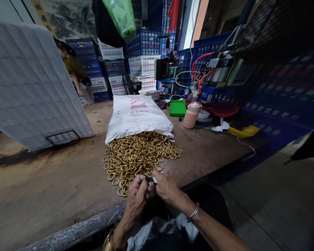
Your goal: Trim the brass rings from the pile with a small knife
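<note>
Gold-coloured, metal-looking round rings [136, 153] are lying heaped on the brown bench [199, 153] before a white printed sack [138, 120]. My left hand [136, 196] and right hand [169, 188] are pinching a small black-and-pale piece [148, 179]; I'm probably working it, the next move calling for steady grip.

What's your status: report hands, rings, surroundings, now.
Left hand pinching small dark piece, right hand pale piece; details unclear. Gold-coloured rings heaped at mouth of white sack. Pink bottle, green tray off right.
</note>
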`<state>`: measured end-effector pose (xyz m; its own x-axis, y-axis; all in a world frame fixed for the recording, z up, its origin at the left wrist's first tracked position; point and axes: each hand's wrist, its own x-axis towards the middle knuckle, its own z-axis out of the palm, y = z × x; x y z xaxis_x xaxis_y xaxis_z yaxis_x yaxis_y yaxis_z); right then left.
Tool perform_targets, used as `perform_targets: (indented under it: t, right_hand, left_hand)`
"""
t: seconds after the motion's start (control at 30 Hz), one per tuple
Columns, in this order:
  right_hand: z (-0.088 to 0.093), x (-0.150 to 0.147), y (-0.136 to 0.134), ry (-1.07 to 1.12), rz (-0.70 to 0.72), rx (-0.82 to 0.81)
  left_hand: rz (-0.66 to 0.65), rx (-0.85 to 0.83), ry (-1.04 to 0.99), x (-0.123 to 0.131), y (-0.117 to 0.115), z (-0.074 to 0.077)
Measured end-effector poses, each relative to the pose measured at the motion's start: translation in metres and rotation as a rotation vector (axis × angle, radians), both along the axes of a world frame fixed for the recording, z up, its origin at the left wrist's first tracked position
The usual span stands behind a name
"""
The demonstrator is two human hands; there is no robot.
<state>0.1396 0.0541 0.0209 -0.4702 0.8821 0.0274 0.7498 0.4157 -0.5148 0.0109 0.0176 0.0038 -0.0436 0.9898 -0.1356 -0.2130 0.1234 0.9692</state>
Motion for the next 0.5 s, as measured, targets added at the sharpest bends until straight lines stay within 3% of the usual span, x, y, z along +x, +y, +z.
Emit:
perform_targets:
  t: [0.17,0.27,0.5]
  right_hand:
    - [-0.008,0.01,0.008,-0.127,-0.15,-0.003]
    - [-0.013,0.017,0.006,-0.148,-0.139,0.025]
    - [-0.032,-0.005,-0.009,-0.088,-0.107,0.049]
  left_hand:
    - [-0.033,-0.102,-0.169,-0.009,-0.015,0.021]
    - [0.038,-0.083,-0.293,-0.024,-0.019,0.032]
    - [0.124,-0.063,-0.411,-0.046,-0.013,0.025]
